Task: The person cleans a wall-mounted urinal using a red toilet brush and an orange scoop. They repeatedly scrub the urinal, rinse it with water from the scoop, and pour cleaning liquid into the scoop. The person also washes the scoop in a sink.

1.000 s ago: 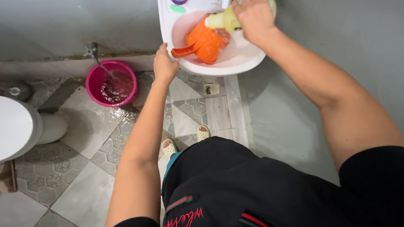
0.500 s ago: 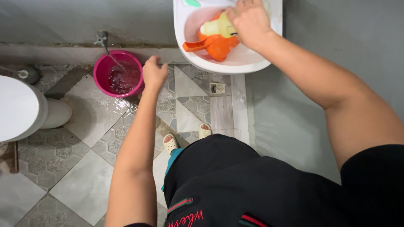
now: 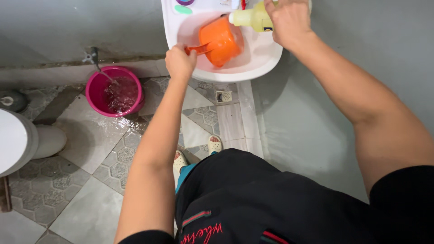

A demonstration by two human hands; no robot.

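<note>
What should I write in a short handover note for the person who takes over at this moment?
Left hand: gripping the handle of the orange scoop, which sits inside the white sink.
Right hand: holding the yellow bottle on its side, nozzle toward the scoop.
Done: scoop and bottle are together over the sink.
Left: whether liquid has gone into the scoop cannot be seen. The pink bucket under the tap holds water.

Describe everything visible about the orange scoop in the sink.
The orange plastic scoop with a straight handle looks glossy and lies tipped on its side inside the white ceramic sink basin, its handle pointing left. The left hand grips that handle at the rim. A pale yellow plastic bottle, held by the right hand, hangs just above it.
</note>
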